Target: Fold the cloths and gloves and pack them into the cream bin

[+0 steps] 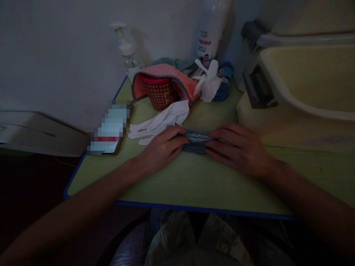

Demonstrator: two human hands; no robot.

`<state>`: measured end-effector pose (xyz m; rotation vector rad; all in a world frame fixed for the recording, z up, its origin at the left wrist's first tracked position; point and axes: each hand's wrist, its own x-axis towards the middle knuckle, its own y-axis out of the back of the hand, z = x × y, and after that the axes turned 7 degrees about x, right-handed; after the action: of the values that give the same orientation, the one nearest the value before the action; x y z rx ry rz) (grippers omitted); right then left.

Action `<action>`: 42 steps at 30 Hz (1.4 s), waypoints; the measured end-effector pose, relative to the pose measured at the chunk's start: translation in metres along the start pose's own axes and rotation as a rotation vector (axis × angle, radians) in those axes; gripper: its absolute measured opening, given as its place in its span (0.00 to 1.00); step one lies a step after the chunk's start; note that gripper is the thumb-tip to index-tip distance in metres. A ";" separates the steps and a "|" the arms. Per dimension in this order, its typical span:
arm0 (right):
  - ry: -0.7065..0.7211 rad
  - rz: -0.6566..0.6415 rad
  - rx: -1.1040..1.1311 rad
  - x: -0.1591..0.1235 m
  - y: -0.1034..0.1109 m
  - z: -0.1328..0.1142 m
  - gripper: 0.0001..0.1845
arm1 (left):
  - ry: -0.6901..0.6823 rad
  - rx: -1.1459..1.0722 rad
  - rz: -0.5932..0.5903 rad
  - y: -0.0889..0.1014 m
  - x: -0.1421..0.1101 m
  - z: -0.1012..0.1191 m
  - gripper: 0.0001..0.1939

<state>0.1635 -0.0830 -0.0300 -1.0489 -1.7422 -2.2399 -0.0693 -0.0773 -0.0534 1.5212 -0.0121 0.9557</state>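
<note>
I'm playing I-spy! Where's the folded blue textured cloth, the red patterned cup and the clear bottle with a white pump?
Folded blue textured cloth (196, 138): head view, visible middle.
Red patterned cup (161, 94): head view, side wall.
Clear bottle with a white pump (127, 48): head view, pump collar.

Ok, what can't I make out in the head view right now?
All in the head view:
Blue-grey cloth: ends hidden by left fingers and right fingers.
Phone: screen blurred by pixelation.
White bottle: top cut off by upper edge.
Beige bin: cut off by right edge.
</note>
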 end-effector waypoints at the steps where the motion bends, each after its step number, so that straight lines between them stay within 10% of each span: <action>1: -0.006 0.006 0.003 0.000 -0.001 0.000 0.08 | 0.003 0.005 0.006 -0.001 0.000 0.000 0.07; 42: -0.399 -0.069 0.106 -0.014 -0.013 -0.011 0.12 | 0.002 0.031 0.044 -0.001 0.000 0.000 0.05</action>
<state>0.1629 -0.0930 -0.0493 -1.5148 -2.0464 -2.0522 -0.0686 -0.0774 -0.0539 1.5539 -0.0299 0.9968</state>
